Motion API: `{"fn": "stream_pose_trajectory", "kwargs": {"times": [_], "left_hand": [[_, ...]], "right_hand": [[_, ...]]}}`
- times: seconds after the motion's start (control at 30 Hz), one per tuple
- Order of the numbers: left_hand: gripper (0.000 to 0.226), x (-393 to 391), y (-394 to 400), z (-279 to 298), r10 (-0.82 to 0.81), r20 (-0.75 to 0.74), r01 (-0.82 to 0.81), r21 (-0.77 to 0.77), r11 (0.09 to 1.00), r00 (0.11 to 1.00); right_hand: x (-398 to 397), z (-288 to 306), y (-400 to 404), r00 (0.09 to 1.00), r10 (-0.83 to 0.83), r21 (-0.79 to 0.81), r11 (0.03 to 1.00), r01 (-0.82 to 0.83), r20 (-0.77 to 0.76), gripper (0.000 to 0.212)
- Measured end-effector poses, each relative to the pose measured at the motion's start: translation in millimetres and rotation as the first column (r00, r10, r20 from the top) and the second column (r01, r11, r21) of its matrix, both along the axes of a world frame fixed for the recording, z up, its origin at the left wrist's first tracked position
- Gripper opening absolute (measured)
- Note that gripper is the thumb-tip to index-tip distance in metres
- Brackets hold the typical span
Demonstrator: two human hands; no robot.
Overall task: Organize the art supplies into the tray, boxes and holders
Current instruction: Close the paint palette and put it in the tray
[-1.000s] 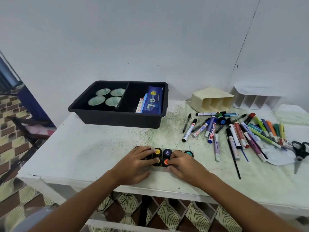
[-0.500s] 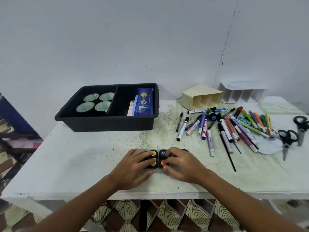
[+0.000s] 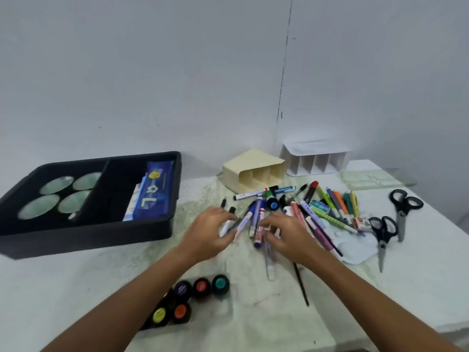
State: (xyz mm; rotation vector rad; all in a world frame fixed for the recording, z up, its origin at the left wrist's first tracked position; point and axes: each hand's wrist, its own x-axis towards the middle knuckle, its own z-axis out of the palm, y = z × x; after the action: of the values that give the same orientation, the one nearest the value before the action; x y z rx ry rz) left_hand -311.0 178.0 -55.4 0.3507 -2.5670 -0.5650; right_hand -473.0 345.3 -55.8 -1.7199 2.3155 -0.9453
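Both hands are in the pile of markers [image 3: 261, 214] at the middle of the table. My left hand [image 3: 208, 232] curls its fingers round a white and purple marker [image 3: 237, 224] at the pile's left edge. My right hand [image 3: 286, 236] has its fingers bent over the markers just right of it, touching a red and white one [image 3: 258, 231]. The set of small paint pots [image 3: 193, 295] with coloured lids lies near the front edge, under my left forearm. A black tray [image 3: 83, 232] stands at the left.
The tray holds several round green dishes [image 3: 57, 196] and a blue pouch [image 3: 152, 194]. A cream holder [image 3: 253, 171] and a white divided holder [image 3: 316, 160] stand at the back. More pens [image 3: 337, 204], two scissors [image 3: 383, 232] and a black brush [image 3: 302, 285] lie at the right.
Both hands have left the paint pots and moved away from me to the markers. The view has shifted, so the pots now lie near the bottom.
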Motion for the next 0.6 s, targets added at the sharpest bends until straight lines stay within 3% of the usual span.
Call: {"fn": "stream_pose_trajectory", "kwargs": {"times": [0.13,0.2,0.33,0.4,0.6], "left_hand": [[0.032,-78.5,-7.3,14.7,0.040,0.057,-0.041,0.003,0.999,0.998],[0.040,-111.8,-16.7,16.4,0.006,0.161,0.009,-0.090,0.996,0.987],[0.061,-156.7,-33.4,12.1,-0.060,0.404,0.156,-0.209,0.966,0.913],[0.064,-167.2,-33.7,8.9,-0.084,0.451,0.188,-0.192,0.963,0.888],[0.056,-173.4,-39.0,-1.8,-0.090,0.419,0.154,-0.121,0.981,0.904]], "right_hand": [[-62.8,4.1,-8.6,0.982,-0.179,0.085,0.979,0.184,-0.066,0.024],[-82.0,3.1,-20.4,0.968,-0.232,0.120,0.963,0.243,-0.098,0.019],[-100.1,-2.4,-48.6,0.929,-0.320,0.212,0.910,0.356,-0.186,0.045],[-103.6,-4.8,-57.3,0.930,-0.304,0.204,0.916,0.345,-0.207,0.049],[-112.9,-8.0,-59.1,0.963,-0.218,0.141,0.960,0.240,-0.157,0.029]]}}
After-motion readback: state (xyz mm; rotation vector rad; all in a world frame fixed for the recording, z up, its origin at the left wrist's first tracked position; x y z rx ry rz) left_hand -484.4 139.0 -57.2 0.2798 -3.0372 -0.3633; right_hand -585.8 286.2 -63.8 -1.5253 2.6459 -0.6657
